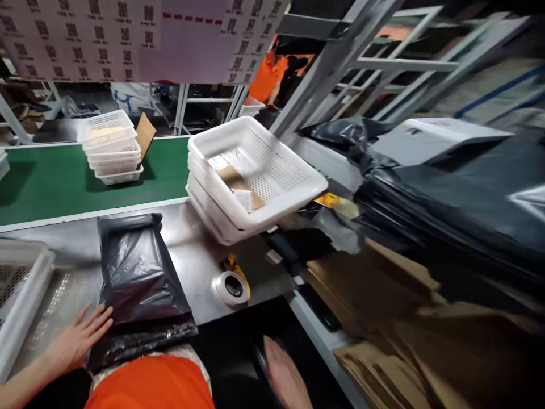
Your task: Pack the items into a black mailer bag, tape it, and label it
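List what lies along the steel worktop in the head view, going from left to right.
Edge of a white basket → left hand → black plastic bag → roll of tape → stack of white baskets → flattened cardboard → pile of black bags.

Bare forearms (no sleeves showing) above an orange garment (153, 383).

Two hands (76, 341) — one black mailer bag (138, 270), one tape roll (233, 287), two stacks of white baskets (255, 176).
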Motion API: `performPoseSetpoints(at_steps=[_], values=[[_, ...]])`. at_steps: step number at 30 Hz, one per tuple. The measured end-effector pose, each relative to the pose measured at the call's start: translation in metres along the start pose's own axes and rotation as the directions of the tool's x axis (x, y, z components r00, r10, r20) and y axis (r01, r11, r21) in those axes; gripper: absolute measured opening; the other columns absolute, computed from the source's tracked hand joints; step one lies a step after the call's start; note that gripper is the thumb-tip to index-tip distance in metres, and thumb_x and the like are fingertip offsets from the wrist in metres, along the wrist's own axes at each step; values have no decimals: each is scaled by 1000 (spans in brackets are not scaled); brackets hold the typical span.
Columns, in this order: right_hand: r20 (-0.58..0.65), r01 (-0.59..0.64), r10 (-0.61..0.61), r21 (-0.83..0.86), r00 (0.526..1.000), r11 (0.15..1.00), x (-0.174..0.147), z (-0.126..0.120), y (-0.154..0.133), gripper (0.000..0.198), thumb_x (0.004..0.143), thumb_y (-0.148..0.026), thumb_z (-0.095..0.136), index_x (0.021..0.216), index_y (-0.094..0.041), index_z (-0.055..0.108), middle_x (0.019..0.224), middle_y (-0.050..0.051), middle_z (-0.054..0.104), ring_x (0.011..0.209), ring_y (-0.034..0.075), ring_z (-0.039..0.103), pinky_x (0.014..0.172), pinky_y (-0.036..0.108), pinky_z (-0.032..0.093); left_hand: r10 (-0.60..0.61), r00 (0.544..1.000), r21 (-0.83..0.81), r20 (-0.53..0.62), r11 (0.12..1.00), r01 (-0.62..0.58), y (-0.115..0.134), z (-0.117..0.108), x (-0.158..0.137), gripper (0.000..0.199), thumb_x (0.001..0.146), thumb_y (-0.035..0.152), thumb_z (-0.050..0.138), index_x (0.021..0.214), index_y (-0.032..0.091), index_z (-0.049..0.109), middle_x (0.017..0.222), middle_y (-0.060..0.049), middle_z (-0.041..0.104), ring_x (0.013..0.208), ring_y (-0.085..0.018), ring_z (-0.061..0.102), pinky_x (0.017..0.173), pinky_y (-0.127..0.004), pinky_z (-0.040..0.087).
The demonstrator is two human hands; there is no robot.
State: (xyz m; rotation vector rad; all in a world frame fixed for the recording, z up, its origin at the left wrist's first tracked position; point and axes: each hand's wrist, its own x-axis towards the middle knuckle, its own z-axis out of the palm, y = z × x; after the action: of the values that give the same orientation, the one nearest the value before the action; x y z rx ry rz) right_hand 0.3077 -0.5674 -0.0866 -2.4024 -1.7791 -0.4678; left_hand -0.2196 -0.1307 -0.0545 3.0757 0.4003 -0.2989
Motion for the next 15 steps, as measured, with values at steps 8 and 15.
performPoseSetpoints(at_steps=[8,15], values=[[-43,650,-812,624,582,433,253,34,-117,86,98,-2,51,171,-43,34,171,-1,50,165,28,37,135,66,31,-6,990,-3,140,1000,6,26,-11,41,110,76,-13,64,169,42,43,182,-12,21,169,-44,21,133,-76,26],[-162,650,-824,703,543,290,265,45,-154,38,98,-8,65,118,-38,78,168,-5,54,162,29,43,130,71,36,-38,999,-117,28,992,41,16,-4,34,81,81,2,78,150,42,67,185,-10,16,169,-50,18,128,-88,17]])
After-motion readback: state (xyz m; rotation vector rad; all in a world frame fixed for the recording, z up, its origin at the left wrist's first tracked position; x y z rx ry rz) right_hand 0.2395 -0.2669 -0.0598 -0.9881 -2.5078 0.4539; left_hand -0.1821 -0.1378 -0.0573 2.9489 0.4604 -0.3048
